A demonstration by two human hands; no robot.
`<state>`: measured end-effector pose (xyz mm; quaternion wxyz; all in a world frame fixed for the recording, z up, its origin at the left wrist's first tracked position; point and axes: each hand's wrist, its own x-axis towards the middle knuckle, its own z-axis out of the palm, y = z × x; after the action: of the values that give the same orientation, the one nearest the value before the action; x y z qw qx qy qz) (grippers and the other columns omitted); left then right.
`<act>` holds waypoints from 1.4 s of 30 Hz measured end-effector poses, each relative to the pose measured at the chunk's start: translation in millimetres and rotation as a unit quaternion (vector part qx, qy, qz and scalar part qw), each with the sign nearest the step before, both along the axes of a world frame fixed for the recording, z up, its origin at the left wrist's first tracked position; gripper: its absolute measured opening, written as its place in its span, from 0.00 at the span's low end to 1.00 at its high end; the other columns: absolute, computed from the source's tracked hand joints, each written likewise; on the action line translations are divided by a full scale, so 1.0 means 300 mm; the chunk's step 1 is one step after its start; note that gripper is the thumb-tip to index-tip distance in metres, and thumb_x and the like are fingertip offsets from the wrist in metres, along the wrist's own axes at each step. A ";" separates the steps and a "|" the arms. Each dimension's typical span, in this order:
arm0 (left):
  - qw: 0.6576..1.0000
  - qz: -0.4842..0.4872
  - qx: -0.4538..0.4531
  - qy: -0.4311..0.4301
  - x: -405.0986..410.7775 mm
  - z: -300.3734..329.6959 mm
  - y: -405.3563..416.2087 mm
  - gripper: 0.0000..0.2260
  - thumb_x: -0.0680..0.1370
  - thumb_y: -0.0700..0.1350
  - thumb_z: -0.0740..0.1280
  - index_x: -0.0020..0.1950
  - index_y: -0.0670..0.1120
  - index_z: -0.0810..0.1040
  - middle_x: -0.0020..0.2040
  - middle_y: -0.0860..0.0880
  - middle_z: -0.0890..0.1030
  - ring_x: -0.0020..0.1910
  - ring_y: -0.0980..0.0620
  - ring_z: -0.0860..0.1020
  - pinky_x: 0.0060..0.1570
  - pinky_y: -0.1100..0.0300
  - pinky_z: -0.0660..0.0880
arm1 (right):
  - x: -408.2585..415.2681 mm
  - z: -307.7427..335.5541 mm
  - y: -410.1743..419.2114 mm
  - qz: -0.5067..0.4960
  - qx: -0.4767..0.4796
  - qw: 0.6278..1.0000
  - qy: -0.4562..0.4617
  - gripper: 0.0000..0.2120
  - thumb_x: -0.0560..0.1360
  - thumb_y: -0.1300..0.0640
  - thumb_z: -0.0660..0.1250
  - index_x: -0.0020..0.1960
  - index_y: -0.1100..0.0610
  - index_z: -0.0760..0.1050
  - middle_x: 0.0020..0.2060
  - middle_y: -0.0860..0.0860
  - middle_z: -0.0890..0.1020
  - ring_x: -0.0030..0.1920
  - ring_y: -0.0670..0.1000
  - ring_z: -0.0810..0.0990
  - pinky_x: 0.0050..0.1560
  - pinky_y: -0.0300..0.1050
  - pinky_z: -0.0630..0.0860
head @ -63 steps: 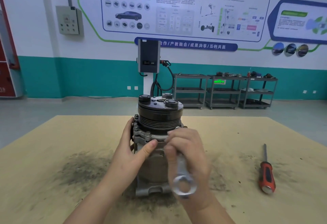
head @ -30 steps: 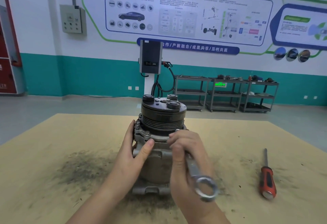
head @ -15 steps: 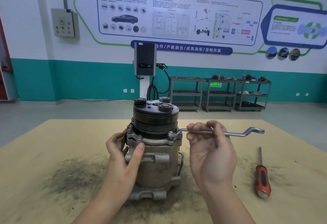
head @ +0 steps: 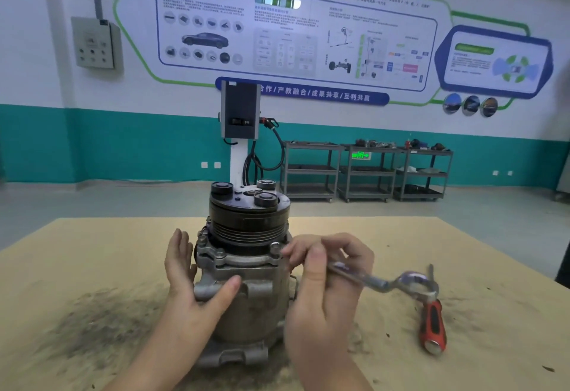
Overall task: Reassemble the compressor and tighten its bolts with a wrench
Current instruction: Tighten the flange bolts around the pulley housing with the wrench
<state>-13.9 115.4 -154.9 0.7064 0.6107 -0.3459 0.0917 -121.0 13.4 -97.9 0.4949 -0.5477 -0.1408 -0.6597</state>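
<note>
Head view shows the compressor [head: 246,270] assembled and braced by my flat left hand [head: 191,292], my right hand [head: 327,276] gripping the wrench [head: 382,282] on a flange bolt [head: 275,247] (other bolts probably remain).

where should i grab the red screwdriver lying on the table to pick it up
Take the screwdriver by its thick red-and-black handle, coming from above. It lies flat to the right of the compressor, handle end nearest you; the wrench ring hangs over its thin shaft.
</note>
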 end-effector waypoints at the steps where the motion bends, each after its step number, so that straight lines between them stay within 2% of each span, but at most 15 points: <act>1: 1.000 -0.007 0.007 0.003 -0.010 0.005 -0.002 0.38 0.67 0.64 0.74 0.62 0.85 0.50 0.67 0.83 0.54 0.72 0.74 0.55 0.73 0.56 0.56 | 0.004 -0.015 0.007 -0.047 -0.050 0.998 0.015 0.06 0.82 0.55 0.55 0.55 0.44 0.68 0.40 0.48 0.77 0.42 0.49 0.79 0.46 0.39 0.75; 3: 1.000 -0.016 0.022 0.009 -0.033 0.013 -0.006 0.40 0.63 0.65 0.74 0.62 0.85 0.50 0.67 0.83 0.58 0.70 0.74 0.61 0.70 0.55 0.61 | 0.002 -0.031 0.014 -0.101 -0.121 0.987 0.043 0.05 0.83 0.52 0.56 0.55 0.47 0.69 0.45 0.46 0.76 0.46 0.47 0.78 0.47 0.37 0.74; 6: 0.998 -0.009 0.055 0.028 -0.051 0.025 0.001 0.43 0.56 0.73 0.73 0.62 0.86 0.50 0.67 0.75 0.68 0.65 0.69 0.71 0.65 0.57 0.68 | -0.017 -0.018 0.012 -0.089 -0.151 0.983 0.054 0.06 0.83 0.52 0.56 0.56 0.47 0.70 0.46 0.46 0.77 0.47 0.47 0.79 0.48 0.37 0.74; 8: 0.996 0.009 0.089 0.020 -0.047 0.026 0.013 0.43 0.55 0.78 0.69 0.63 0.85 0.47 0.72 0.67 0.68 0.70 0.66 0.67 0.68 0.58 0.65 | -0.032 0.008 0.008 -0.051 -0.093 0.994 0.032 0.07 0.82 0.55 0.56 0.56 0.44 0.69 0.43 0.50 0.78 0.45 0.49 0.80 0.48 0.39 0.75; 11: 0.994 0.005 0.104 0.017 -0.047 0.035 0.024 0.42 0.55 0.81 0.66 0.61 0.87 0.44 0.73 0.68 0.66 0.71 0.71 0.63 0.67 0.64 0.62 | -0.047 0.044 -0.021 0.103 0.061 0.993 0.013 0.08 0.78 0.63 0.55 0.54 0.52 0.68 0.34 0.55 0.80 0.38 0.54 0.79 0.42 0.46 0.76; 15: 0.995 -0.025 0.088 0.039 -0.060 0.038 0.018 0.40 0.58 0.76 0.69 0.60 0.87 0.44 0.73 0.66 0.67 0.72 0.67 0.64 0.73 0.56 0.61 | -0.052 0.077 -0.056 0.212 0.203 0.956 0.025 0.13 0.78 0.73 0.50 0.51 0.58 0.66 0.27 0.57 0.76 0.32 0.55 0.76 0.36 0.43 0.75; 18: 0.995 -0.021 0.090 0.034 -0.059 0.038 0.023 0.38 0.62 0.74 0.69 0.60 0.87 0.44 0.73 0.68 0.65 0.70 0.71 0.63 0.70 0.61 0.61 | -0.049 0.099 -0.094 0.272 0.267 0.924 0.027 0.13 0.76 0.73 0.49 0.50 0.60 0.66 0.26 0.56 0.74 0.30 0.54 0.76 0.30 0.42 0.73; 22: 0.994 -0.016 0.096 0.040 -0.068 0.043 0.022 0.37 0.64 0.68 0.69 0.60 0.87 0.45 0.73 0.69 0.63 0.71 0.70 0.63 0.72 0.57 0.62 | -0.042 0.104 -0.135 0.344 0.357 0.866 0.060 0.11 0.75 0.71 0.50 0.48 0.59 0.66 0.26 0.54 0.72 0.30 0.53 0.76 0.27 0.40 0.70; 24: 0.995 -0.019 0.095 0.038 -0.071 0.046 0.023 0.37 0.63 0.67 0.69 0.61 0.86 0.46 0.73 0.71 0.62 0.70 0.72 0.62 0.72 0.57 0.62 | -0.036 0.093 -0.125 0.318 0.361 0.875 0.050 0.11 0.76 0.71 0.49 0.47 0.58 0.66 0.25 0.53 0.71 0.30 0.54 0.76 0.28 0.41 0.70; 26: 0.994 -0.021 0.096 0.038 -0.069 0.046 0.025 0.38 0.64 0.67 0.69 0.61 0.86 0.45 0.74 0.67 0.64 0.71 0.67 0.64 0.73 0.54 0.63 | -0.030 0.068 -0.084 0.241 0.300 0.923 0.014 0.12 0.77 0.72 0.50 0.47 0.58 0.66 0.26 0.53 0.72 0.31 0.55 0.76 0.32 0.42 0.74; 29: 0.994 -0.009 0.099 0.034 -0.069 0.045 0.023 0.37 0.65 0.72 0.70 0.61 0.87 0.45 0.74 0.60 0.67 0.72 0.61 0.67 0.73 0.51 0.64 | -0.027 0.013 -0.009 0.026 0.060 0.998 0.024 0.12 0.78 0.65 0.55 0.49 0.48 0.69 0.33 0.53 0.77 0.38 0.55 0.79 0.43 0.47 0.76; 32: 0.996 -0.008 0.077 0.051 -0.065 0.043 0.013 0.39 0.60 0.74 0.71 0.63 0.84 0.49 0.73 0.56 0.69 0.72 0.53 0.68 0.72 0.49 0.64 | -0.022 -0.013 0.026 -0.142 -0.200 0.962 0.120 0.08 0.77 0.62 0.62 0.50 0.49 0.73 0.42 0.47 0.78 0.44 0.50 0.78 0.43 0.45 0.76; 34: 0.995 0.010 0.097 0.029 -0.052 0.039 0.017 0.39 0.59 0.78 0.68 0.64 0.84 0.49 0.73 0.58 0.69 0.71 0.52 0.70 0.71 0.48 0.66 | -0.029 -0.007 0.030 -0.131 -0.257 0.951 0.112 0.09 0.74 0.68 0.66 0.50 0.56 0.75 0.45 0.48 0.78 0.46 0.51 0.79 0.46 0.43 0.76; 38: 0.991 0.002 0.133 0.001 -0.032 0.027 0.033 0.42 0.61 0.79 0.66 0.66 0.83 0.42 0.75 0.61 0.67 0.73 0.57 0.68 0.72 0.46 0.65 | -0.074 0.050 0.019 0.000 -0.047 0.998 0.036 0.08 0.78 0.63 0.59 0.52 0.51 0.70 0.38 0.51 0.80 0.41 0.52 0.81 0.45 0.43 0.77; 42: 0.988 -0.002 0.154 -0.001 -0.036 0.038 0.036 0.40 0.60 0.80 0.63 0.62 0.85 0.39 0.77 0.64 0.61 0.74 0.60 0.64 0.74 0.49 0.63 | -0.091 0.107 -0.044 0.201 0.215 0.956 -0.017 0.13 0.74 0.71 0.51 0.50 0.56 0.65 0.26 0.54 0.75 0.32 0.54 0.77 0.35 0.43 0.75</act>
<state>-24.7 126.2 -143.6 0.6038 0.7113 -0.3580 0.0370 -148.4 0.2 -65.7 0.7210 -0.3778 -0.1108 -0.5703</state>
